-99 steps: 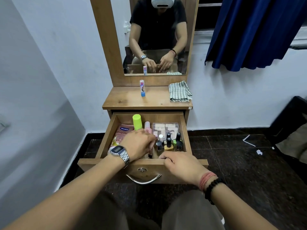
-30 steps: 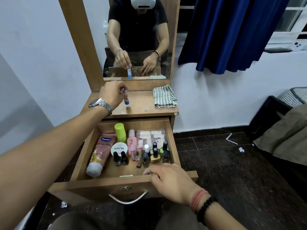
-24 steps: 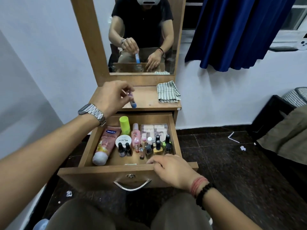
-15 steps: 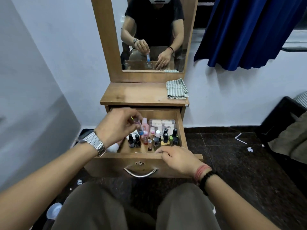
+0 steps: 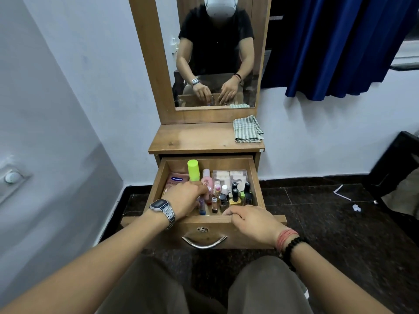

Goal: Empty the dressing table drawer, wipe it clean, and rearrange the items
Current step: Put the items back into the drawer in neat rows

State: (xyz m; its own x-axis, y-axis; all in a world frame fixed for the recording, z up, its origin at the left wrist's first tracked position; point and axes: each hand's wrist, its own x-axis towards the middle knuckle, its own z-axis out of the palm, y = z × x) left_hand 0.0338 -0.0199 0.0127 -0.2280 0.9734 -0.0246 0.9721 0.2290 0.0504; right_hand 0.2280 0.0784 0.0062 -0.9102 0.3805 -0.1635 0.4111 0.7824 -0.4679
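The drawer [image 5: 205, 219] of the dressing table stands pulled right out, and it is crowded with small cosmetics: a lime-green capped bottle [image 5: 193, 170] upright at the back, a pink Vaseline tube [image 5: 176, 181] lying along the left side, a clear box of pads [image 5: 230, 177] at the back right, and a cluster of nail polish bottles [image 5: 235, 197] standing close together toward the front. The left hand [image 5: 184, 198], a metal watch on its wrist, is down inside the drawer with its fingers curled round a small blue-tipped tube [image 5: 201, 206] at the front left, just beside the polish bottles. The right hand [image 5: 250, 222] rests on the drawer's front edge, fingers hooked over the board as if steadying it. The worktop [image 5: 199, 138] above carries only a folded striped cloth [image 5: 247, 129] at its right end, under the mirror [image 5: 215, 53]. I would judge the job to be at its very start, the emptying step, since nearly everything sits in the drawer. The next move seems to call for lifting that little tube straight up without knocking the tightly packed bottles next to it, then setting it on the bare wood of the worktop, well apart from the cloth.
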